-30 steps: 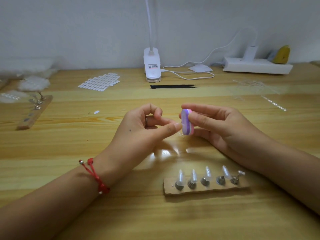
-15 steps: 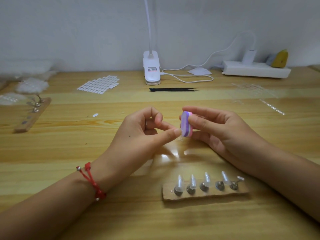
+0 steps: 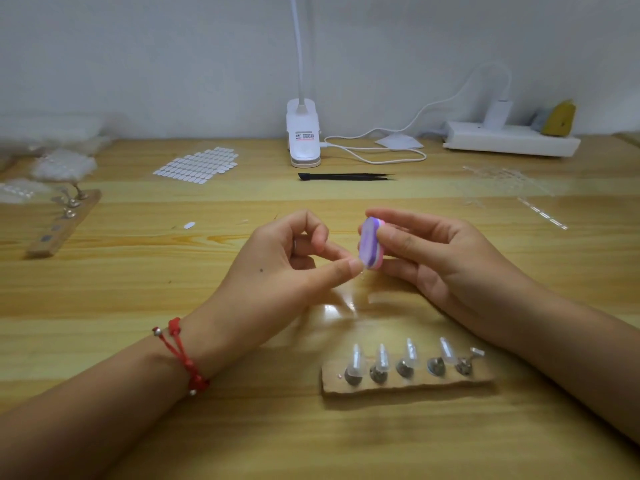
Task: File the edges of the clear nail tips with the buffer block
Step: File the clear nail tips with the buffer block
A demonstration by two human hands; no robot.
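Note:
My right hand (image 3: 429,254) grips a small purple and pink buffer block (image 3: 370,247) between thumb and fingers, held upright above the table. My left hand (image 3: 287,268) pinches a clear nail tip (image 3: 361,273) between thumb and forefinger, and the tip touches the lower edge of the block. The tip is nearly hidden by my fingertips. In front of my hands lies a wooden holder strip (image 3: 405,384) with several clear nail tips (image 3: 382,356) standing on metal stands.
At the back stand a white clip lamp (image 3: 303,140) with its cable and a white power strip (image 3: 509,142). Black tweezers (image 3: 346,176) lie behind my hands. A sheet of adhesive tabs (image 3: 197,164) and a second wooden holder (image 3: 62,223) sit at the left.
Both hands stay together at the block. The buffer block has tilted and shifted slightly against the nail tip. My view has dipped a little.

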